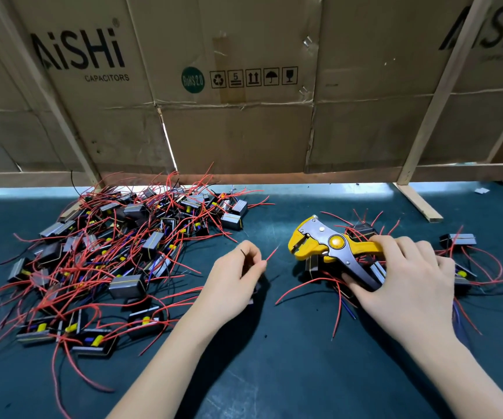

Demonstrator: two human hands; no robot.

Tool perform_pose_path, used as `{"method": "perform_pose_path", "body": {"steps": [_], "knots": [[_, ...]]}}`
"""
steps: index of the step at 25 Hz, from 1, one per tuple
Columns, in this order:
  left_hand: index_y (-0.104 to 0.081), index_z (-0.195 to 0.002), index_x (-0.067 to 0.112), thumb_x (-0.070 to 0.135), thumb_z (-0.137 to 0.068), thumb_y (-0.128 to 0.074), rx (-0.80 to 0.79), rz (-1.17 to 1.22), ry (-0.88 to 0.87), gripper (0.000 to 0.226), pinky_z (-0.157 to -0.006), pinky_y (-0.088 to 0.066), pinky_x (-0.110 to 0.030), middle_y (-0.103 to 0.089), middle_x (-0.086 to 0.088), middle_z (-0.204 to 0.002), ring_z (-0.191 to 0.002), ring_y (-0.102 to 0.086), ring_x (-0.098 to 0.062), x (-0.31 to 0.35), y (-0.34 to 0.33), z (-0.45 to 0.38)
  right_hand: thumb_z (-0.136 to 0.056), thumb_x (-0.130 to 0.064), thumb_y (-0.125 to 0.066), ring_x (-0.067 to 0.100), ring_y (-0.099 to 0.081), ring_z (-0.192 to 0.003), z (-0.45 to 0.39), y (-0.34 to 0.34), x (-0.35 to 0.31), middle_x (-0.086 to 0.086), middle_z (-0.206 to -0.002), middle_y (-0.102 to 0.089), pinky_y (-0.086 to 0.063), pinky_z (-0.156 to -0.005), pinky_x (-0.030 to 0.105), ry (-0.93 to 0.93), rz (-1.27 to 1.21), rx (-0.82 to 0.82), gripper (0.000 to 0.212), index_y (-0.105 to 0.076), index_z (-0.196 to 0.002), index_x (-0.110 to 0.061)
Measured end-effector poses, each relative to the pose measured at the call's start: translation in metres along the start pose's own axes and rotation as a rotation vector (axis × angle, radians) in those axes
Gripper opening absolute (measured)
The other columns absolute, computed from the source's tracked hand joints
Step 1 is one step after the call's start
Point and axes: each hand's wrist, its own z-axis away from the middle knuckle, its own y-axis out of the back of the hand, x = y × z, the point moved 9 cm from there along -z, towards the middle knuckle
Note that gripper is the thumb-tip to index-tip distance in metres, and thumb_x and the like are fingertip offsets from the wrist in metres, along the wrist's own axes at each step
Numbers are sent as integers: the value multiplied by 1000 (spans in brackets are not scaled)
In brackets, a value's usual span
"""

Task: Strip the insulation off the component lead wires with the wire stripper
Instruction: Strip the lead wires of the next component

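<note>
Overhead and behind, a flattened cardboard wall (244,86) printed "AiSHi CAPACITORS" stands on a wooden frame at the far edge of the dark green mat (274,358). Left of the wire stripper, a large heap of components (117,255), small dark blocks with yellow parts and tangled red lead wires, covers the mat. Right of and beneath the wire stripper lies a smaller group of components (459,240), their red wires trailing toward the near edge.

Reaching in from the lower right, the right hand (407,282) grips the wire stripper (331,246) by its handles, fingers curled over the yellow upper handle and thumb against the lower one. Its yellow-and-steel head points left, jaws slightly apart, and nothing is between them.

Just left of the stripper's head, the left hand (238,276) is closed around one component, mostly hidden in the palm, and pinches its red lead wire (272,254) between thumb and forefinger. That wire's free end points up and right toward the stripper's head, near it but not touching. A short black wire end (243,253) sticks up by the fingertips.
</note>
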Motion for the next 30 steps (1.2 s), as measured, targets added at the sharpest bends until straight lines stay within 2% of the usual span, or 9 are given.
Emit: {"method": "perform_pose_path", "body": {"steps": [2, 4, 7, 11, 17, 26, 30], "knots": [[-53, -86, 11, 12, -97, -57, -21, 191, -26, 12, -58, -43, -24, -62, 3, -66, -59, -49, -13, 6, -1, 0, -59, -55, -69, 32, -52, -84, 0, 1, 0, 3, -85, -59, -29, -74, 39, -5, -2, 0, 59, -65, -102, -15], [-57, -87, 9, 8, -94, -60, -23, 239, -77, 8, -60, -41, -21, -62, 3, -63, -60, -49, -14, 13, -5, 1, -59, -56, -66, 32, -52, -84, 0, 1, -2, 2, -85, -59, -29, -73, 39, -6, -5, -10, 59, -65, -102, -15], [-60, -90, 9, 6, -94, -60, -37, 267, -95, 5, -56, -40, -16, -62, 2, -62, -58, -49, -10, 14, -10, 1, -64, -61, -63, 30, -52, -83, 0, 2, -3, -1, -84, -58, -30, -74, 39, -8, -23, -20, 58, -64, -102, -17], [-61, -92, 14, 9, -95, -59, -36, 263, -91, 6, -53, -40, -22, -63, 5, -62, -59, -48, -14, 9, -10, 0, -70, -71, -50, 28, -54, -78, -2, 7, -8, -3, -78, -56, -29, -73, 38, 1, -44, -16, 60, -65, -98, -19], [-61, -92, 15, 10, -96, -59, -41, 287, -92, 6, -55, -39, -24, -63, 6, -63, -61, -48, -15, 7, -9, -1, -70, -71, -47, 28, -60, -74, -3, 10, -8, -5, -72, -58, -28, -72, 38, 5, -30, -42, 57, -66, -92, -21], [-61, -92, 12, 8, -96, -58, -25, 331, -115, 7, -59, -38, -26, -62, 4, -64, -60, -45, -14, 7, -7, -1, -64, -64, -63, 28, -58, -75, -3, 6, -4, -4, -73, -57, -26, -70, 37, -3, 1, -54, 51, -64, -92, -22], [-61, -93, 12, 8, -96, -57, -24, 373, -114, 7, -59, -35, -32, -62, 2, -65, -60, -43, -21, 6, -8, -1, -60, -55, -81, 31, -55, -79, -1, 1, 0, 1, -78, -57, -27, -71, 38, -25, 26, -72, 55, -64, -96, -17]]}}
